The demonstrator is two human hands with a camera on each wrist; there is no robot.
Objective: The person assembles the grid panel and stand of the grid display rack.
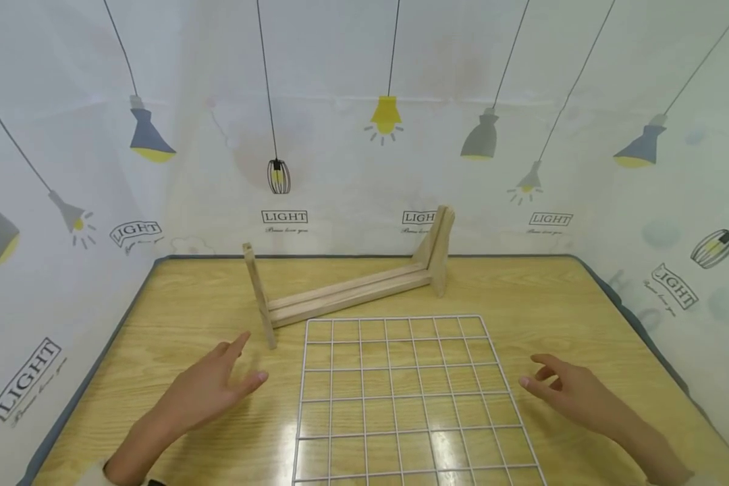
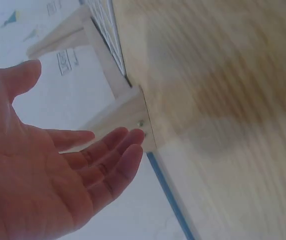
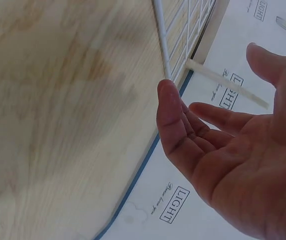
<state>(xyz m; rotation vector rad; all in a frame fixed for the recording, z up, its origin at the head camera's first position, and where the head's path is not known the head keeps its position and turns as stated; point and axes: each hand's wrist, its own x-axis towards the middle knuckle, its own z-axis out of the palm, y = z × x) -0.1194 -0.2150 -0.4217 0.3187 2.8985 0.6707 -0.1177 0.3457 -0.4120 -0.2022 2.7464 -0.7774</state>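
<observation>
A white wire grid panel (image 1: 364, 401) lies flat on the table, its near edge cut off by the head view. Behind it stands a wooden frame (image 1: 352, 290) with a long base and an upright at each end. My left hand (image 1: 203, 388) hovers left of the grid, nearest the frame's left upright (image 1: 258, 290), fingers loosely extended and holding nothing. To the grid's right is my right hand (image 1: 574, 395), fingers loosely bent, palm bare. In the left wrist view, screw heads (image 2: 141, 123) show on the wooden upright (image 2: 125, 117).
The wood-grain table (image 1: 510, 297) has a dark blue edge (image 1: 364, 256) along its back and sides. White sheets (image 1: 340, 81) printed with hanging lamps and LIGHT labels rise around three sides, close behind the wooden frame.
</observation>
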